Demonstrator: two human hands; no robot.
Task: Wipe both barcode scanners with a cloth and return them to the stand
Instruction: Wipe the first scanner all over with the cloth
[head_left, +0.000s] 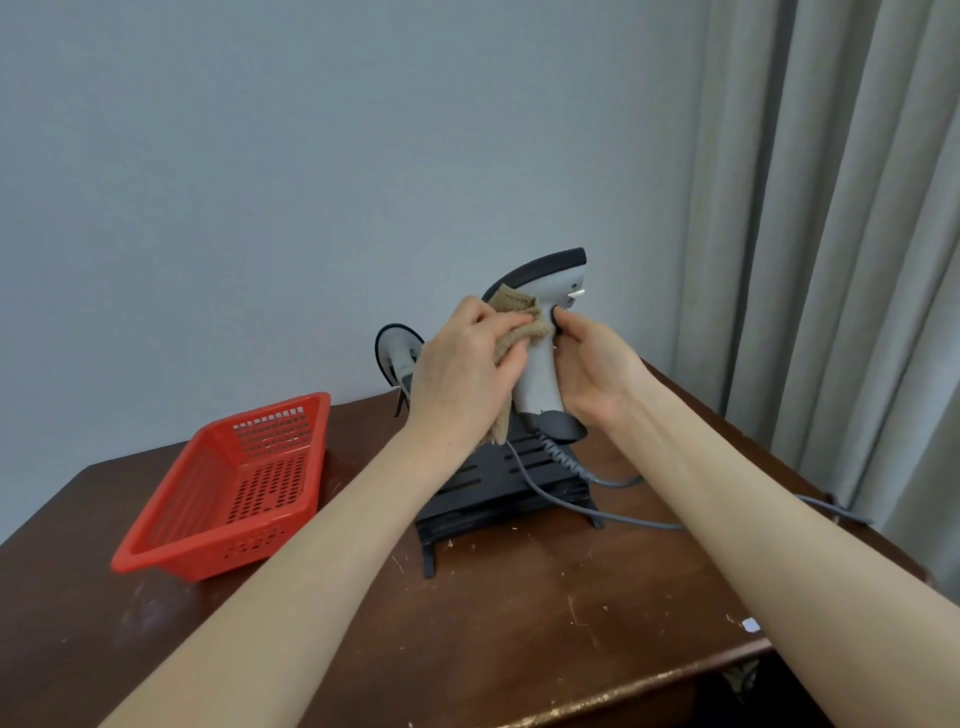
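Observation:
I hold a grey barcode scanner (543, 364) with a black top upright above the black slotted stand (498, 499). My right hand (592, 376) grips its handle from the right side. My left hand (462, 364) presses a tan cloth (519, 322) against the scanner's left side, near its neck. The scanner's coiled grey cable (566, 460) hangs down over the stand and runs off to the right. A second grey scanner (397, 353) rests on the stand behind my left hand, mostly hidden.
A red perforated plastic basket (234, 488) sits on the dark wooden table (519, 623) to the left of the stand. Grey curtains (831, 234) hang at the right, past the table's edge. A pale wall stands behind.

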